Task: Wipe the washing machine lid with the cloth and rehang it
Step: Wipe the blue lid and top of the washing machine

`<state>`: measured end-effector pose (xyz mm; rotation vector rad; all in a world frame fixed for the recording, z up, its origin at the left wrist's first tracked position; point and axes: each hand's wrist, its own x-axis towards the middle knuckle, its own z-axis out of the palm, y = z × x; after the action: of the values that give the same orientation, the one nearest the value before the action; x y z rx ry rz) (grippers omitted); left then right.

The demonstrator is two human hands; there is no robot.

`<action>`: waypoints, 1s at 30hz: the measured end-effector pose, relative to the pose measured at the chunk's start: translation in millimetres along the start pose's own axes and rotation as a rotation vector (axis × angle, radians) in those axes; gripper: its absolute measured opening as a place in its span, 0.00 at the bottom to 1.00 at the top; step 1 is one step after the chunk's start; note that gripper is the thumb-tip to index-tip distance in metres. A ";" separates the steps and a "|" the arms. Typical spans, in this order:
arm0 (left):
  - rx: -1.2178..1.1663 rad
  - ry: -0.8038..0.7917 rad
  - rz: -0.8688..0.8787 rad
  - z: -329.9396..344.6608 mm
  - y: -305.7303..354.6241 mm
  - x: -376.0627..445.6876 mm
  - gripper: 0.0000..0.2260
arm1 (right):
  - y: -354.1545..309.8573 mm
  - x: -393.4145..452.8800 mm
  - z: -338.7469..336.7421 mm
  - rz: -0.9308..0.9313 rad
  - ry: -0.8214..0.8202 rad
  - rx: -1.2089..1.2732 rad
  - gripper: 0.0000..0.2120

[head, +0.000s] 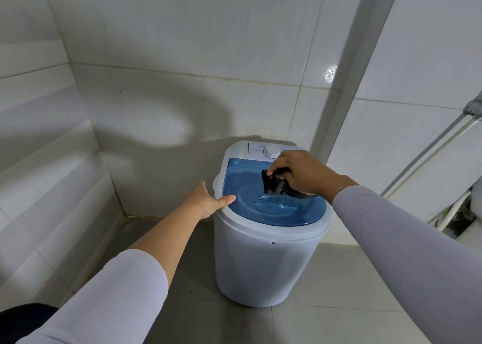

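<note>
A small white round washing machine (pixel 260 260) stands on the floor in a tiled corner. Its translucent blue lid (pixel 263 208) lies flat and shut on top. My right hand (pixel 300 171) is closed around a bunched black cloth (pixel 276 185), which touches the far right part of the lid. My left hand (pixel 206 200) rests on the machine's left rim with fingers spread and the thumb on the lid's edge, holding nothing. A white dial (pixel 273 151) sits on the control panel behind the lid.
White tiled walls (pixel 182 69) close in on the left and behind. A wall corner (pixel 347 109) juts out to the right of the machine. Grey and white pipes (pixel 430 158) run diagonally at the far right. The floor (pixel 326 291) is grey tile.
</note>
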<state>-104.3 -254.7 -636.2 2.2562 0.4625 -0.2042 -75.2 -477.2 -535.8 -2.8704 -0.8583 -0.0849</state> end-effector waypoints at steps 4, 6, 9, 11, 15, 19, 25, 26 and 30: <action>-0.036 -0.006 0.005 -0.6 -1.8 0.3 0.50 | -11.1 1.8 14.8 -0.077 -0.073 -0.030 0.17; -0.035 -0.001 0.013 0.2 -2.4 -0.6 0.49 | -14.4 0.9 24.0 -0.102 -0.173 -0.124 0.17; -0.022 0.002 0.019 1.0 -1.7 -1.4 0.49 | -14.1 -0.8 31.2 -0.110 -0.222 -0.211 0.19; -0.025 0.004 0.022 1.2 -1.5 -1.2 0.49 | -13.5 -0.8 32.3 -0.120 -0.205 -0.220 0.19; -0.031 0.008 0.027 1.0 -0.8 -1.1 0.49 | -14.8 -0.9 36.3 -0.144 -0.134 -0.234 0.18; -0.029 0.013 0.026 1.2 -1.2 -2.0 0.49 | -15.6 -2.6 38.2 -0.164 -0.087 -0.254 0.18; -0.007 0.015 0.015 1.8 -0.3 -1.7 0.49 | -9.4 -11.8 35.5 -0.162 -0.100 -0.358 0.16; -0.006 0.016 0.012 2.0 -0.2 -1.7 0.49 | -7.9 -13.3 35.4 -0.153 -0.099 -0.359 0.16; -0.001 0.024 0.013 2.0 1.1 -3.6 0.48 | -5.5 -16.8 32.8 -0.126 -0.105 -0.365 0.16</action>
<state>-107.1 -257.8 -635.7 2.2626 0.4601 -0.1705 -91.8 -476.6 -569.2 -3.1756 -1.1520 -0.1156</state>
